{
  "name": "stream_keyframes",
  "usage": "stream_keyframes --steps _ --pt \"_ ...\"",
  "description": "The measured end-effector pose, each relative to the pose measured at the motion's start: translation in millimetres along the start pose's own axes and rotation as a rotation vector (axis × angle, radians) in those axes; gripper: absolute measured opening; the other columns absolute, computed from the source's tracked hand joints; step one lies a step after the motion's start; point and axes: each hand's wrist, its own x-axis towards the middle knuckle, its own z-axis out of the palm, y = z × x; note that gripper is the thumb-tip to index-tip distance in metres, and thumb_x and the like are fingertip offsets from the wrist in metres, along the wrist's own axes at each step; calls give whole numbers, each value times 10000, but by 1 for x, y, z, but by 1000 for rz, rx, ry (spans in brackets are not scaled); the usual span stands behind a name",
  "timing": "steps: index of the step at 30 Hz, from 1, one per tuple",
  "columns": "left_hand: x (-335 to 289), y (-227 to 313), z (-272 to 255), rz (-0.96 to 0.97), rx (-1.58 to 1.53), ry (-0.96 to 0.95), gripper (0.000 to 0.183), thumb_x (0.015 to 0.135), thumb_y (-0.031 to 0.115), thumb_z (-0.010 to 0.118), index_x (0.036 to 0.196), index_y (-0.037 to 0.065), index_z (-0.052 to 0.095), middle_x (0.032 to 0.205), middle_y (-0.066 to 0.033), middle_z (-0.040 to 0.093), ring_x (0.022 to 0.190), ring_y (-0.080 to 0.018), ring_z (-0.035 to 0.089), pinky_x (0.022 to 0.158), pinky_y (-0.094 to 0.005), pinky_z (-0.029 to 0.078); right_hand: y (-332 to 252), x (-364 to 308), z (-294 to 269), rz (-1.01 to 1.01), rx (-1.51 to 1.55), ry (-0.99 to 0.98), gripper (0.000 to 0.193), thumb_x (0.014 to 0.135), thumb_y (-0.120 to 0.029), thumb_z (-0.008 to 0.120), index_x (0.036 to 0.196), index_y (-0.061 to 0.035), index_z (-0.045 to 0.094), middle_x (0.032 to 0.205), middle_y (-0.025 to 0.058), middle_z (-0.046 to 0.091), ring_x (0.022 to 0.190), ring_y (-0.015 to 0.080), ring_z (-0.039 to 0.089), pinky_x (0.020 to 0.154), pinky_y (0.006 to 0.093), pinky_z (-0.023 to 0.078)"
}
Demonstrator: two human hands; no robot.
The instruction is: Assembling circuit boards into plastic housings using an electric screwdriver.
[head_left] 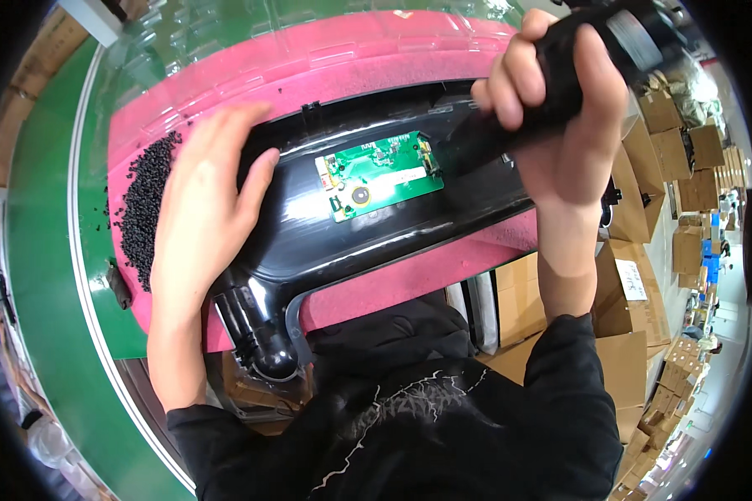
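Observation:
My right hand [564, 108] is closed round a black power screwdriver [560, 75], tilted so its dark front end points down and left at the right end of a green circuit board [384, 177]. The board lies in a glossy black plastic housing [297, 242], which has a short curved arm at its near left end. Whether the screwdriver's tip touches the board is hard to make out. My left hand [213, 192] lies over the housing's left end, fingers stretched out and thumb apart, with nothing in it.
A heap of small black screws [144, 200] lies left of my left hand on the pink mat [393, 280]. Clear plastic trays [284, 50] spread along the far side of the green table [46, 217]. Open cardboard boxes [627, 334] stand at the right.

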Motion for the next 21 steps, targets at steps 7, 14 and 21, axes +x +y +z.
stream_keyframes --steps 7,14,21 --pt "3 9 -4 -69 -16 -326 208 803 178 670 836 -17 605 792 -165 548 772 -373 586 670 -431 464 -19 11 -38 145 345 369 154 902 -216 595 835 -82 559 724 43 540 687 177 558 698 321 503" --pt "4 26 -10 -16 -93 -253 122 785 29 676 811 -66 604 735 -129 498 641 -248 519 588 -322 407 -58 -83 -119 -557 -107 555 237 908 -70 497 1131 1 463 1055 105 536 977 224 518 835 375 446" --pt "-59 24 -102 298 462 308 234 839 -6 641 1059 -80 616 974 -174 605 895 -280 593 752 -382 514 22 -247 -298 -361 -1024 1313 185 865 -42 588 1017 -30 485 927 49 525 841 118 507 754 253 434"
